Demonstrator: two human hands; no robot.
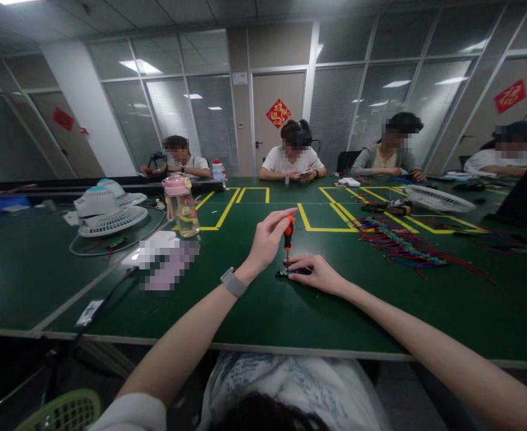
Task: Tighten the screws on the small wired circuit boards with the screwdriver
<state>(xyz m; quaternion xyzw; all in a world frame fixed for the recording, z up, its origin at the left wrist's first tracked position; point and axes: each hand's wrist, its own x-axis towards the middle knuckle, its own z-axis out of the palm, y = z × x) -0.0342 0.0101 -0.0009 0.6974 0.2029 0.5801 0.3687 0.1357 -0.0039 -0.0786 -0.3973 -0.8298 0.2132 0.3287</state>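
Note:
An orange and black screwdriver (288, 235) stands upright, its thin shaft pointing down. The fingers of my left hand (267, 240) are closed at its handle, and a grey-banded watch (233, 282) is on that wrist. The screwdriver's tip meets a small dark circuit board (282, 273) on the green table (254, 323). My right hand (321, 276) pinches that board from the right and presses it down near the tip. Part of the board is hidden under the right fingers, and any screw there is too small to see.
Wired circuit boards (402, 242) lie in a row at the right. A fan head (111, 220) and a pink-lidded bottle (181, 206) stand at the left. Yellow tape (306, 218) marks the table. Several people sit along the far side, one person (294, 158) straight ahead.

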